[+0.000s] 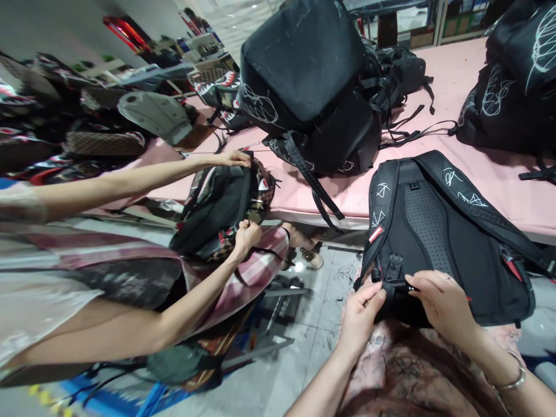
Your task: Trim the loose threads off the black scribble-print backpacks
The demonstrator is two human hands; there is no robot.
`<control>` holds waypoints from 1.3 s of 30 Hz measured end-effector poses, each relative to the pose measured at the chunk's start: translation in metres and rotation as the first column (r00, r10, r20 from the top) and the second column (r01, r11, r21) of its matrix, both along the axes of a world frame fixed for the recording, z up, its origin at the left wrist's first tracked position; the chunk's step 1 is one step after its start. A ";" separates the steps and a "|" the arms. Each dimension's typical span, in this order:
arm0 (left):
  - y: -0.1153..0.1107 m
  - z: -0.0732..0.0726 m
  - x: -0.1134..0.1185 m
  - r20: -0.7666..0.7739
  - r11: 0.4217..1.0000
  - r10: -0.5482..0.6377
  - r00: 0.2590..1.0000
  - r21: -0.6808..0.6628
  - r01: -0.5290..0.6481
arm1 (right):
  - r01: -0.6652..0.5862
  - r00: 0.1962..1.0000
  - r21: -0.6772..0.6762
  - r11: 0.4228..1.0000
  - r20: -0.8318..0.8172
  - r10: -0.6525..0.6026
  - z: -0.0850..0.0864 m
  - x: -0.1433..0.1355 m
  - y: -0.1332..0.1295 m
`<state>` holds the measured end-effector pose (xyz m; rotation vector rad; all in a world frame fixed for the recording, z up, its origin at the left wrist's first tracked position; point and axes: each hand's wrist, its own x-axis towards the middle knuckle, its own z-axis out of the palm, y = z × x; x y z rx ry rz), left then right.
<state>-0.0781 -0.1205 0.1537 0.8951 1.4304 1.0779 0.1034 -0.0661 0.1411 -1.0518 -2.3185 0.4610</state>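
A black backpack [428, 231] leans against the table edge and rests on my lap, its padded back panel and shoulder straps facing me. White line drawings mark the straps. My left hand [362, 313] pinches a black webbing strap [393, 285] at the bag's lower left corner. My right hand [445, 307] is closed on a small slim black tool [410, 285] with a shiny part, held against that strap. Its exact kind is too small to make out. The two hands are a short distance apart, in front of the lower panel.
Stuffed black backpacks [308, 75] are piled on the pink table [452, 75], with more black bags [512, 98] at right. A co-worker's arm [130, 185] reaches in from the left, handling a camouflage backpack [221, 202]. A blue frame [152, 399] stands on the grey floor.
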 end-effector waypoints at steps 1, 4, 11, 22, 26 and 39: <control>0.000 0.000 0.000 0.006 1.000 -0.004 1.000 0.001 0.004 | -0.012 1.000 -0.022 1.000 -0.020 0.012 0.001 0.000 0.001; 0.000 -0.001 -0.001 0.046 0.999 -0.023 0.999 -0.025 0.025 | -0.042 0.996 -0.100 0.994 -0.082 0.034 0.003 0.002 0.003; 0.003 0.002 0.004 0.003 0.998 -0.061 0.998 -0.022 0.061 | -0.034 0.997 -0.124 0.992 -0.068 0.025 0.004 0.001 0.003; 0.003 -0.001 0.001 0.019 1.000 -0.014 1.000 -0.009 0.014 | -0.006 0.999 -0.081 0.997 -0.047 0.002 0.006 0.004 0.002; 0.003 0.000 0.001 0.067 1.000 0.004 0.998 -0.019 -0.003 | -0.054 0.999 -0.067 0.996 -0.001 0.054 0.006 0.004 0.001; 0.002 0.005 0.001 -0.071 0.997 -0.042 0.997 0.064 0.047 | -0.030 0.999 -0.168 0.985 -0.040 0.024 0.002 -0.005 0.001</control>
